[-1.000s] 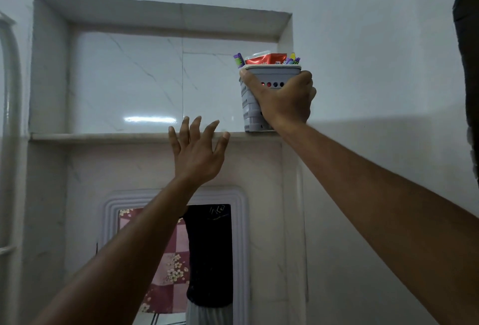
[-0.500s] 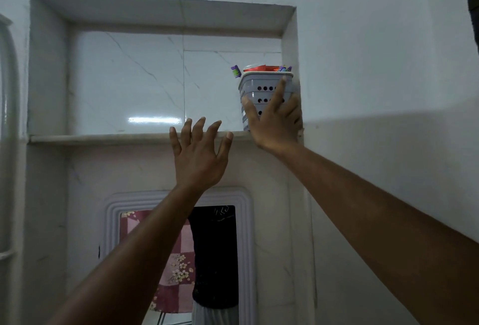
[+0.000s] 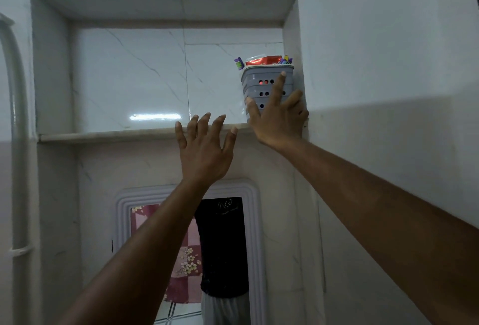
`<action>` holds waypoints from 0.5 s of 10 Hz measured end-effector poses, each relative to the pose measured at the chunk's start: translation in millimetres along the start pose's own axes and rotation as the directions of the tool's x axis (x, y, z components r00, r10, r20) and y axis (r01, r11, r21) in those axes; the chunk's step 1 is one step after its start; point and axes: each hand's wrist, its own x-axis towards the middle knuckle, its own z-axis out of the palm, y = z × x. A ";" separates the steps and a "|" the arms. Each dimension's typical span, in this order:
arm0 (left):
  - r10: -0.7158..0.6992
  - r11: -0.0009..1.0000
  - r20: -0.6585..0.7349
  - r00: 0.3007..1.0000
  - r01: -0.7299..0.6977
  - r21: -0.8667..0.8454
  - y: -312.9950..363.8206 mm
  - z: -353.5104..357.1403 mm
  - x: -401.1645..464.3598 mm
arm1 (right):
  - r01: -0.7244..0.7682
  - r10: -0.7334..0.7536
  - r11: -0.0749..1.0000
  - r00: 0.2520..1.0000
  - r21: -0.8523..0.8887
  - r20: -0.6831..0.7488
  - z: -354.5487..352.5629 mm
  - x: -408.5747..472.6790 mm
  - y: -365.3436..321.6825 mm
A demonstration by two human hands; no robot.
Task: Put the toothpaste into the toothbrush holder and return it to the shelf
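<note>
**Grey holder on the shelf, both hands spread**

Grey perforated toothbrush holder (image 3: 259, 86) stands upright on the marble shelf (image 3: 116, 135), tucked into the niche's 3 o'clock corner, its right side against or just beside the side wall. We see the red toothpaste (image 3: 263, 60) lying across its top, poking just above the rim. Red also shows through the upper holes. Toothbrushes (image 3: 239, 63) stick out too: a purple-and-green head at the holder's 10 o'clock, more coloured tips at its 1 o'clock.

Our right hand (image 3: 278, 120) lies flat over the holder's front face, fingers wide, not wrapped round it. The longest finger reaches nearly to the rim, and the thumb sits against the lower left edge. We cannot tell whether the palm is actually pressing on the plastic or just in front of it.

Our left hand (image 3: 204, 151) is empty, fingers fanned wide, raised at the holder's 8 o'clock. Its fingertips overlap the shelf's front edge; whether they touch it we cannot tell.

Below the shelf, at 6 o'clock, a white-framed mirror (image 3: 186, 254) shows a dark shirt and a floral cloth. A white pipe (image 3: 18, 143) runs up the wall at 9 o'clock.
</note>
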 end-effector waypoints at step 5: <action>-0.024 0.999 0.037 0.999 0.026 -0.041 2.5 -5.5 0.6 | 0.090 -0.072 0.988 0.988 0.129 -0.139 -10.1 -24.4 28.3</action>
